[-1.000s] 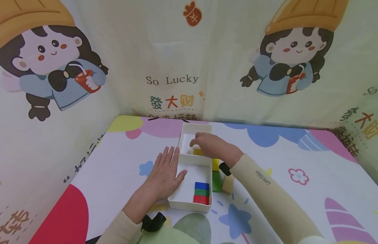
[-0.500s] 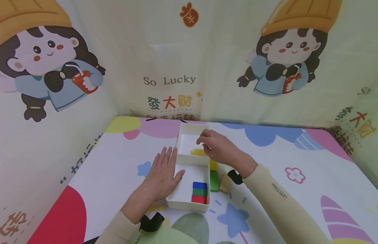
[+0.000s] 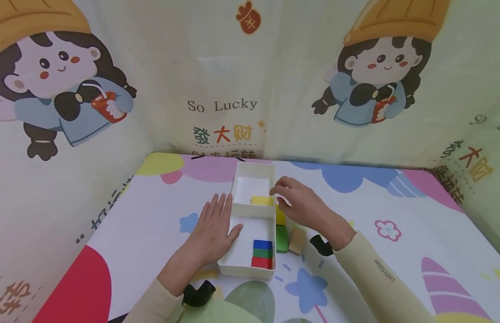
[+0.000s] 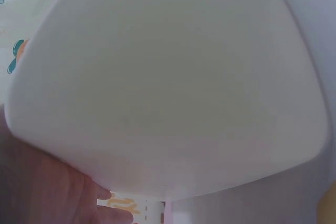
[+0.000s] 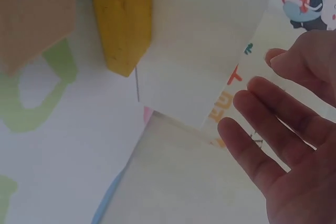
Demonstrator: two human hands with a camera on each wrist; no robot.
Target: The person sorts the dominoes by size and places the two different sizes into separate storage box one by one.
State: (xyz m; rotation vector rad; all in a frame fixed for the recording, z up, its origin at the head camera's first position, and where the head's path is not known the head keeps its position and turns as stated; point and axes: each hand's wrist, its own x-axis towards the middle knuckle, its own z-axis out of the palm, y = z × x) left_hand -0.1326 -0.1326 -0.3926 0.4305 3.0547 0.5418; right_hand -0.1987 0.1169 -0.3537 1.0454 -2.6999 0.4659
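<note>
My left hand (image 3: 211,226) lies with straight fingers along the left side of a long white box (image 3: 243,272) with a front and a rear compartment. In the left wrist view, the white box wall (image 4: 168,87) fills most of the picture beside the hand. A blue block (image 3: 263,244), a green block (image 3: 263,253) and a red block (image 3: 261,262) sit in a row at the front compartment's right side. One yellow block (image 3: 261,200) lies in the rear compartment against the divider. My right hand (image 3: 300,202), fingers loosely bent, hovers by the box's right wall and holds nothing.
Outside the right wall stand another yellow block (image 3: 280,217) and another green block (image 3: 282,238). A tan wooden block (image 3: 297,242) sits slanted beside them. Printed fabric (image 3: 298,89) hangs behind the patterned tabletop (image 3: 355,215).
My right hand has moved right, from above the rear compartment to beyond the right wall, uncovering the yellow block there. The left hand stays by the box.
</note>
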